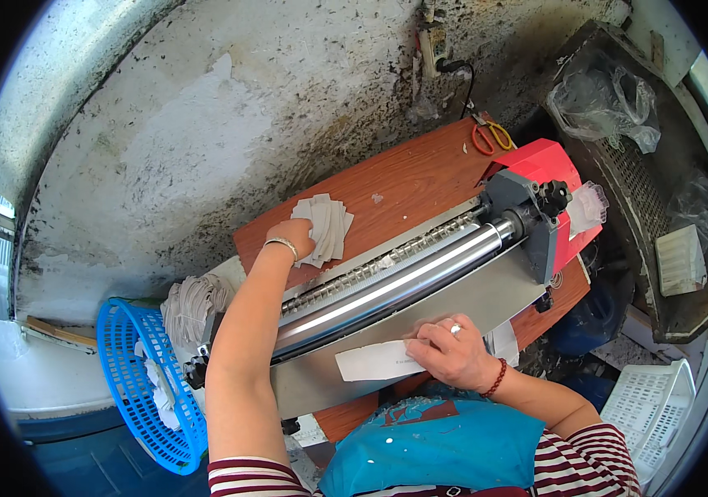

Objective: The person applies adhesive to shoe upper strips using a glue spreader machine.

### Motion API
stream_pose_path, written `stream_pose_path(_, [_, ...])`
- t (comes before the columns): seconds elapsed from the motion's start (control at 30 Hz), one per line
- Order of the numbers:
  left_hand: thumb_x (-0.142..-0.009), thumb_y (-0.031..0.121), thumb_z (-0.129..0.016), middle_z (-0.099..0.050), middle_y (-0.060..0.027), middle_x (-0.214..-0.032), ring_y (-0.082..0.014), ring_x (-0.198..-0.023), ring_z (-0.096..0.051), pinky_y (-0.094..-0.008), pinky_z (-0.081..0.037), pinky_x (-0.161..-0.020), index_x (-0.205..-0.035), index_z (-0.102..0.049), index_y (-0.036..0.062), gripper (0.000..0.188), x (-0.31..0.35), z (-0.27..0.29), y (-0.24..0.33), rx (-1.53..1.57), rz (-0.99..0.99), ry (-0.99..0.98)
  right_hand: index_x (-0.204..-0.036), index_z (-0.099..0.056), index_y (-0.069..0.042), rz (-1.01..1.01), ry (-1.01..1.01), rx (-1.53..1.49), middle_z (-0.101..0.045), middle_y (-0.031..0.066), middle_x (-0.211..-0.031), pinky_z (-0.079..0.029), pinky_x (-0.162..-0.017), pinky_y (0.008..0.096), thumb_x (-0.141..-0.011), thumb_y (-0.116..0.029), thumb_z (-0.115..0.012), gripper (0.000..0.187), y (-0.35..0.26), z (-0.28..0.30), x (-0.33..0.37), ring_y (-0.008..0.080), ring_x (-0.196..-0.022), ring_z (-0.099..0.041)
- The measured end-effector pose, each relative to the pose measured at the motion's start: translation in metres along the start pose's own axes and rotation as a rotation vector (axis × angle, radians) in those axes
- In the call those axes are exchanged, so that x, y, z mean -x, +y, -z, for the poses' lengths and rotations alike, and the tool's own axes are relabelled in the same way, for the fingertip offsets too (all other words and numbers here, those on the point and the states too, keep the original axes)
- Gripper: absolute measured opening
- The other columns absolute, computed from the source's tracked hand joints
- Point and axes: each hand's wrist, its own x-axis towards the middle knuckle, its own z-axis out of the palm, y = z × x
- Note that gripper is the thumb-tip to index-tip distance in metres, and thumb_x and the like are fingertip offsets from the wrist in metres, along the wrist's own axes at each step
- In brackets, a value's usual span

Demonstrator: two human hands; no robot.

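My left hand (292,238), with a bracelet at its wrist, is closed at the edge of a fanned stack of white strips (331,224) on the wooden tabletop. Its fingertips are partly hidden. Across the table lies a roller machine with a shiny steel roller (404,286), a metal front plate (313,385) and a red end cover (540,157). My left forearm crosses over the machine's left end. Above the front plate, my right hand (456,352) pinches one end of a white strip (370,363) that has small printing on it.
Scissors (483,141) with red and yellow handles lie at the table's back edge. A blue basket (114,389) with white pieces stands at left, beside a bundle of pale strips (192,306). A white basket (648,414) is at lower right. A power socket (434,51) hangs on the stained wall.
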Motion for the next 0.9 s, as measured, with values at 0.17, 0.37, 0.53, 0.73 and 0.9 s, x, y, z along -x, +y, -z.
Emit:
stream_pose_path(0.17, [-0.080, 0.025, -0.058, -0.060, -0.0103, -0.117, -0.0264, -0.106, -0.058, -0.0374, -0.047, -0.090, -0.123, -0.055, 0.0143, 0.044, 0.018, 0.010, 0.017, 0.071, -0.097, 0.052, -0.093, -0.062, -0.011, 0.033, -0.074, -0.112, -0.054, -0.0003, -0.086, -0.039, -0.074, 0.0291, -0.075, -0.020, -0.067, 0.021, -0.011, 0.015, -0.002, 0.0151, -0.082, -0.054])
stream_pose_path(0.37, [-0.079, 0.023, -0.057, -0.063, -0.0088, -0.112, -0.0257, -0.104, -0.059, -0.0376, -0.047, -0.090, -0.121, -0.057, 0.0154, 0.043, 0.029, 0.012, 0.032, 0.158, -0.156, 0.125, -0.093, -0.061, -0.010, 0.162, -0.081, -0.086, -0.054, 0.0002, -0.082, -0.040, -0.074, 0.0301, -0.075, -0.016, -0.062, 0.019, -0.003, 0.003, 0.015, 0.0159, -0.078, -0.054])
stream_pose_path(0.53, [-0.078, 0.016, -0.057, -0.065, -0.0087, -0.087, -0.0220, -0.079, -0.062, -0.0328, -0.049, -0.077, -0.106, -0.064, 0.0073, 0.030, 0.040, 0.013, 0.045, 0.479, -0.317, 0.154, -0.092, -0.062, -0.008, 0.183, 0.011, 0.055, -0.053, 0.0004, -0.080, -0.040, -0.071, 0.0310, -0.072, -0.012, -0.060, 0.020, 0.011, 0.029, 0.007, 0.0143, -0.071, -0.053])
stream_pose_path(0.73, [-0.081, 0.015, -0.060, -0.065, -0.0050, -0.081, -0.0113, -0.072, -0.058, -0.0258, -0.048, -0.070, -0.100, -0.065, 0.0015, 0.024, 0.047, 0.005, 0.065, 0.803, -0.528, 0.051, -0.089, -0.062, -0.012, 0.099, -0.023, 0.218, -0.055, -0.0008, -0.083, -0.039, -0.069, 0.0306, -0.072, -0.013, -0.064, 0.017, 0.034, 0.034, 0.032, 0.0123, -0.072, -0.056])
stream_pose_path(0.9, [-0.081, 0.019, -0.062, -0.065, -0.0047, -0.083, -0.0105, -0.075, -0.058, -0.0250, -0.048, -0.071, -0.098, -0.065, 0.0026, 0.024, 0.050, 0.003, 0.080, 0.809, -0.560, -0.048, -0.091, -0.062, -0.012, -0.032, -0.041, 0.174, -0.056, 0.0001, -0.083, -0.039, -0.070, 0.0329, -0.073, -0.016, -0.066, 0.019, 0.027, 0.018, 0.015, 0.0141, -0.076, -0.056])
